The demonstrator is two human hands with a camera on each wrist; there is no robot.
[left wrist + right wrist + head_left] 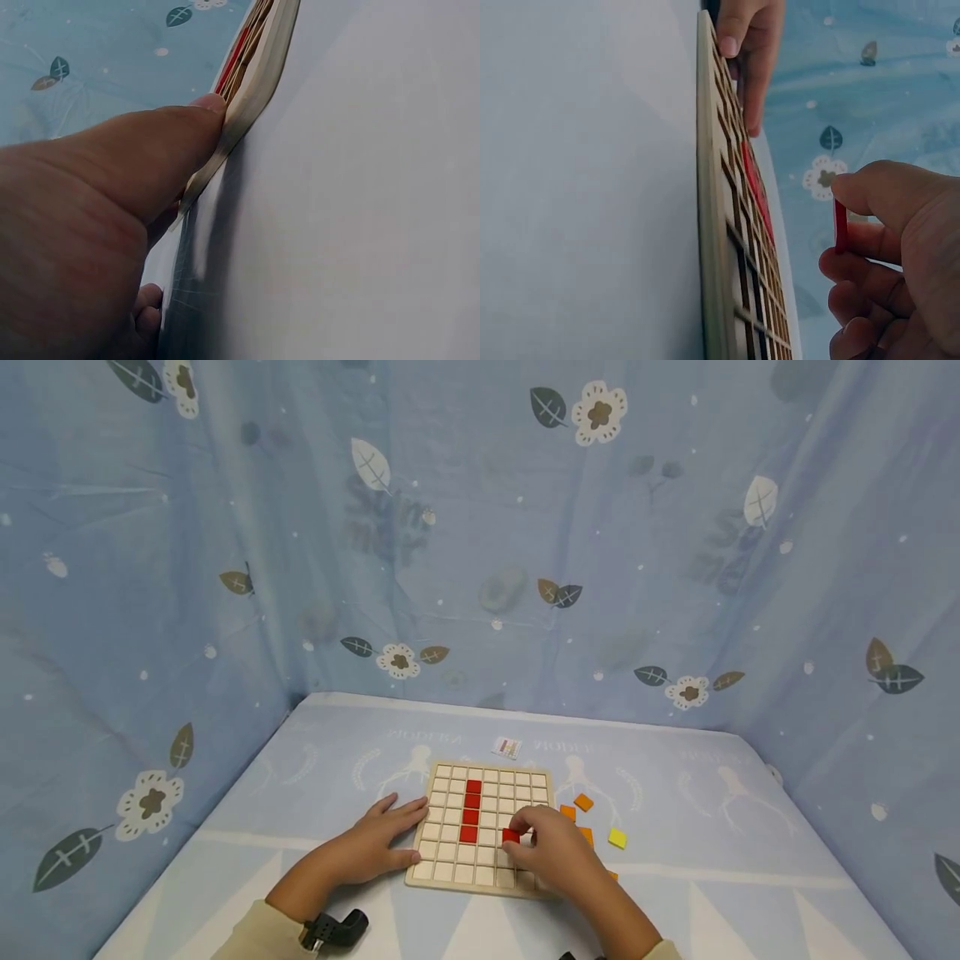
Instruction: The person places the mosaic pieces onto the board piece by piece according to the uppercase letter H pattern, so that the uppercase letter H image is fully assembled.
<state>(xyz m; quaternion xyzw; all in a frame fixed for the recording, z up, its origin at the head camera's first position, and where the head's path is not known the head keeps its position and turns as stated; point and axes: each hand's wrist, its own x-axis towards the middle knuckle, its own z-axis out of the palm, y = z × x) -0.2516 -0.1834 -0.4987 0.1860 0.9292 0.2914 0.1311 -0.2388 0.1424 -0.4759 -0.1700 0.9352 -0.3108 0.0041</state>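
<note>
A wooden grid board (444, 887) with pale square cells lies on the table. Several red tiles (470, 817) form a column left of its middle. My right hand (558, 852) pinches another red tile (841, 227) between thumb and fingers; the right wrist view shows this tile held apart from the board's surface. At the board's left edge, my left hand (375, 843) lies with fingers spread, its thumb and fingertips touching the frame. In the left wrist view the left thumb (172, 142) rests on the board's rim, and part of that hand's other fingers is hidden.
Right of the board lie loose orange tiles (583, 802) and a yellow tile (617, 838). A small printed card (507, 747) with a coloured pattern sits behind the board. Blue patterned curtains (480, 543) enclose the table (675, 810) at the back and sides.
</note>
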